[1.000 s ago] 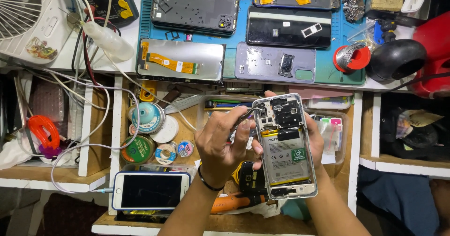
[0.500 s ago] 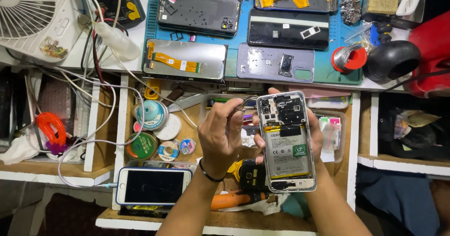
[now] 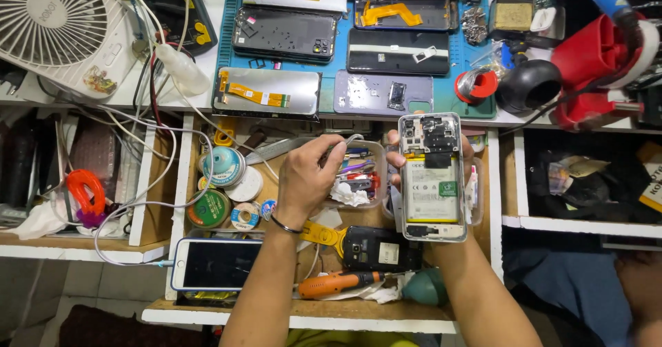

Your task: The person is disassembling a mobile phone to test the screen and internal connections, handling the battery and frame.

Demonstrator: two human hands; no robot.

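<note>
Both my hands work at frame centre: right hand [image 3: 460, 155] still clamps the opened phone [image 3: 433, 176], while left hand [image 3: 312, 175] has drawn back, pinching tweezers [image 3: 343, 145].

Two bare hands: left hand [image 3: 312, 179], right hand [image 3: 396, 161]. One opened white-framed phone with exposed battery [image 3: 432, 178], right of centre. One white desk fan [image 3: 58, 26], far left. One white smartphone with dark screen [image 3: 215, 264], near left. One black phone back shell [image 3: 380, 249], near centre. One orange-handled electric screwdriver [image 3: 338, 283], near edge. One blue work mat [image 3: 224, 50], far side, carrying about five flat phone panels. One red tape roll [image 3: 477, 85], far right. Roughly four round solder-wire reels [image 3: 225, 166], left of the hands.
</note>
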